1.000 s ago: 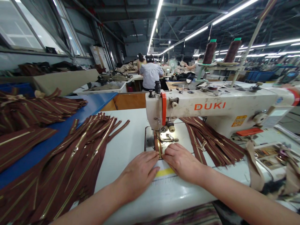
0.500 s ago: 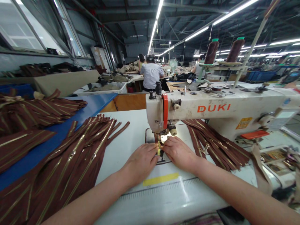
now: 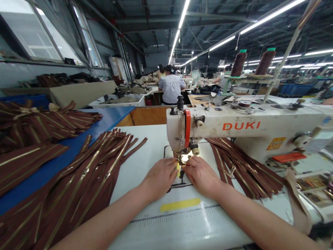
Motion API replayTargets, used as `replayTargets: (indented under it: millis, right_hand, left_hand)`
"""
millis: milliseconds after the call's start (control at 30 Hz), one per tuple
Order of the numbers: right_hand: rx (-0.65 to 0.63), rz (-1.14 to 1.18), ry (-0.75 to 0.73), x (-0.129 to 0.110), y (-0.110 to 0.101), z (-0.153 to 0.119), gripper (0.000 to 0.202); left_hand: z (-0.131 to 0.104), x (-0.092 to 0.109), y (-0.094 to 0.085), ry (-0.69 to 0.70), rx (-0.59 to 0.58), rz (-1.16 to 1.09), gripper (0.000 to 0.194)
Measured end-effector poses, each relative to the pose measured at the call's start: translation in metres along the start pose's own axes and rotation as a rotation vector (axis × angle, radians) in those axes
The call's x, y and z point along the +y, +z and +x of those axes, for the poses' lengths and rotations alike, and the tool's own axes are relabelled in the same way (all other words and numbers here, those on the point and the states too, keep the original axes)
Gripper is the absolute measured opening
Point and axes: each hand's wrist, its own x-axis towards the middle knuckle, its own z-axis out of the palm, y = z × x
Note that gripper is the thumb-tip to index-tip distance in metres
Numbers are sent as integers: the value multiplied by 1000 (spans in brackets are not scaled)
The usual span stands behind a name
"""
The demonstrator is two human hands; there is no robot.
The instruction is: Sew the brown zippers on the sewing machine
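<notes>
Side by side at the needle of a white sewing machine, my two hands work close to the plate. My left hand lies left of the presser foot, its fingers bent and pressed together near the foot. On the other side my right hand is closed, thumb and fingertips pinched just in front of the foot. Whatever lies between the fingertips is too small and hidden to name. Between the hands shows a strip of yellow tape on the machine bed.
Brown zippers with gold teeth are heaped on the left; more zippers lie under the machine arm. A blue table borders the left side. Thread cones stand behind the machine. A parts tray is at right. A person sits ahead.
The whole view has shifted slightly, so things appear a little lower and farther right. Both hands stay at the presser foot, with only small finger movement.
</notes>
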Motion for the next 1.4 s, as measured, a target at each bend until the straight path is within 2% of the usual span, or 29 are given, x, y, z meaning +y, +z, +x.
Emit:
replayTargets:
  millis: [333,700,800,967,1033,1100,1233,1333,1400]
  right_hand:
    - [72,35,19,2,2,-5,19]
    - [74,112,39,1,1,-5,20]
    - [80,142,43,-1,0,-6,20]
    - [86,152,18,-3,-1,-8,22]
    - [86,104,-1,-5,-3,-8,22]
    - [60,28,-25,-10,-8,-8,20]
    - [-6,-129,-53,-36,-15,-23,16]
    - [75,-220,36,-58,-14,-47,38]
    - [45,-236,112,-68,-14,-63,47]
  left_hand:
    - [-3,1,1,-9,10,-7,25]
    - [0,3,-4,-45,16,-47,22]
    - [-18,10,-16,-70,3,-44,20]
    - [-71,31,-44,-79,-54,-124,28]
    - [-79,34,-52,-66,-80,-168,29]
    - [-75,30,-55,-72,-74,-190,29]
    - [-42,9,-51,-44,-91,-35,36]
    - [-18,0,-48,47,-169,39,35]
    - [-7,0,-48,98,-221,49,32]
